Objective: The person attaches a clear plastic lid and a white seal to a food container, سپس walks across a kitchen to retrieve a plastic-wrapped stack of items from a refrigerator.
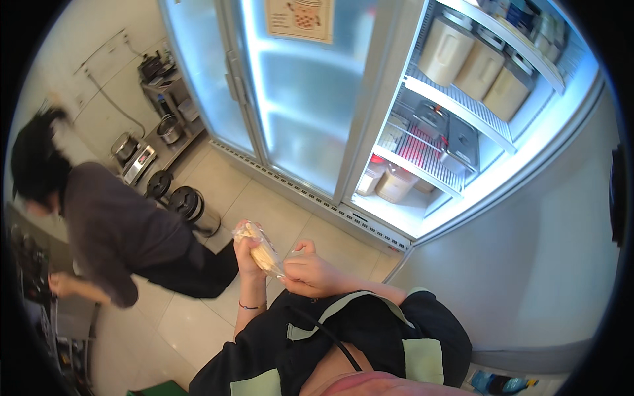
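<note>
A clear plastic bag of pale yellow food is held up in front of my chest. My left hand grips it from below and behind. My right hand pinches the bag's lower right end with fingers curled. A thin bracelet shows on my left wrist. I wear a dark top with pale green trim. Beyond the hands is a tiled floor and a glass-door fridge.
The fridge's right door stands open, showing wire shelves with beige lidded tubs, metal pans and jars. A co-worker in grey bends at the left. Dark round canisters stand on the floor by a metal rack with pots.
</note>
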Motion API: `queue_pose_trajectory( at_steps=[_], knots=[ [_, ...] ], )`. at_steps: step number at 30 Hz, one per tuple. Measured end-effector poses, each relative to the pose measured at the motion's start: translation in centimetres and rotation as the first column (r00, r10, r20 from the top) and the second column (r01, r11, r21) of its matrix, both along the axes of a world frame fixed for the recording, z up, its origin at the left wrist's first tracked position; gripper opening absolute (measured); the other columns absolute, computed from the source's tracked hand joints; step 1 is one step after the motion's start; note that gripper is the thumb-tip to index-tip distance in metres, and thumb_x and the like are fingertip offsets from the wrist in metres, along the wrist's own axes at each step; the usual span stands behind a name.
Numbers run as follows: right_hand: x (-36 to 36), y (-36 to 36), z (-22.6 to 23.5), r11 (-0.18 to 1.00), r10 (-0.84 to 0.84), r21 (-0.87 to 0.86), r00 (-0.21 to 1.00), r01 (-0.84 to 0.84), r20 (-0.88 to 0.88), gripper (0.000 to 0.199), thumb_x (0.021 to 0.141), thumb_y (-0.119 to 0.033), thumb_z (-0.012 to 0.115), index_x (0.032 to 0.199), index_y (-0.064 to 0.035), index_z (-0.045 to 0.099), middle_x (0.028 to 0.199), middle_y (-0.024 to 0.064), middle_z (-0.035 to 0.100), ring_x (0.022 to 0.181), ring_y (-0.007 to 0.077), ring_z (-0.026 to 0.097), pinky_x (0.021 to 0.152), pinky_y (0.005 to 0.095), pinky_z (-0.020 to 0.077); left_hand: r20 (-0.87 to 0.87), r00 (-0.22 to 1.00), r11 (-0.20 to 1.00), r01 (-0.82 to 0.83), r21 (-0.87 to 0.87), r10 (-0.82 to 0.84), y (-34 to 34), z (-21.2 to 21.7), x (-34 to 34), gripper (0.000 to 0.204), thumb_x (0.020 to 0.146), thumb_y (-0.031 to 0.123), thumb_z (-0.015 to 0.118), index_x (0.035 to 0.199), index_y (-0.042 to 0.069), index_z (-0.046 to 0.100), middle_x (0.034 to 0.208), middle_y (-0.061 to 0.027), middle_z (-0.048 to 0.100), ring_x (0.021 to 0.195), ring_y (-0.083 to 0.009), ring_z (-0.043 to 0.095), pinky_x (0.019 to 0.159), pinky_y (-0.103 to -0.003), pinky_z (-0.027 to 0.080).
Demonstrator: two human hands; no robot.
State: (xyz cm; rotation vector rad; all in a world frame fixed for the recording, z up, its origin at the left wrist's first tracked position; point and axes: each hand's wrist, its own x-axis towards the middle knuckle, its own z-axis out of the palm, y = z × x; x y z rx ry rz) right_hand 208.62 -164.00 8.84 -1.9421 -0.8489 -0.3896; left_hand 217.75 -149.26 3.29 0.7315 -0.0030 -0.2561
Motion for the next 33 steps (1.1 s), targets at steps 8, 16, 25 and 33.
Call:
queue_pose_trajectory(
  at_steps=[8,16,25,33],
  knots=[
    [-0.4,-0.3,1.0,0.994,-0.109,0.029,0.993,0.108,0.048,0.024,0.082,-0.006,0.059,0.065,-0.0088,0.042,0.063,0.0013,0.041,0.057,0.0185,0.042,0.080,0.0407,0.0252,0.026,1.000,0.999,-0.009,-0.031,0.010,-1.9,3.6,1.7,0.031,0.065,0.014,0.049,0.096,0.008,0.045,0.082,-0.0109,0.049,0.052,-0.0230,0.054,0.039,-0.033,0.048],
    [-1.2,-2.0,2.9,0.951,-0.304,0.049,0.898,0.305,0.317,0.024,0.072,-0.001,0.063,0.062,-0.0112,0.043,0.062,-0.0013,0.047,0.056,0.0140,0.046,0.080,0.0427,0.0260,0.190,0.960,0.978,-0.200,-0.062,0.208,-2.7,8.8,2.3,0.030,0.065,0.013,0.049,0.095,0.009,0.044,0.081,-0.0100,0.049,0.056,-0.0212,0.055,0.045,-0.032,0.049],
    [-1.0,-2.9,3.9,0.948,-0.225,0.266,0.958,0.173,0.179,0.025,0.073,-0.005,0.055,0.060,-0.0112,0.034,0.074,0.0067,0.058,0.073,0.0174,0.056,0.072,0.0399,0.0362,0.031,0.906,0.907,-0.421,-0.016,0.421,3.5,3.7,8.1,0.022,0.070,0.018,0.051,0.088,0.005,0.051,0.075,-0.0062,0.053,0.060,-0.0191,0.056,0.052,-0.031,0.049],
    [2.2,-0.8,0.0,0.657,0.073,0.678,0.867,0.330,-0.493,0.024,0.082,-0.005,0.060,0.072,-0.0107,0.040,0.062,-0.0032,0.041,0.059,0.0097,0.037,0.065,0.0289,0.0384,-0.026,0.902,0.902,-0.431,0.004,0.431,-0.3,4.0,5.5,0.024,0.077,0.014,0.057,0.099,0.008,0.048,0.086,-0.0034,0.051,0.073,-0.0166,0.055,0.062,-0.031,0.048]
  ],
)
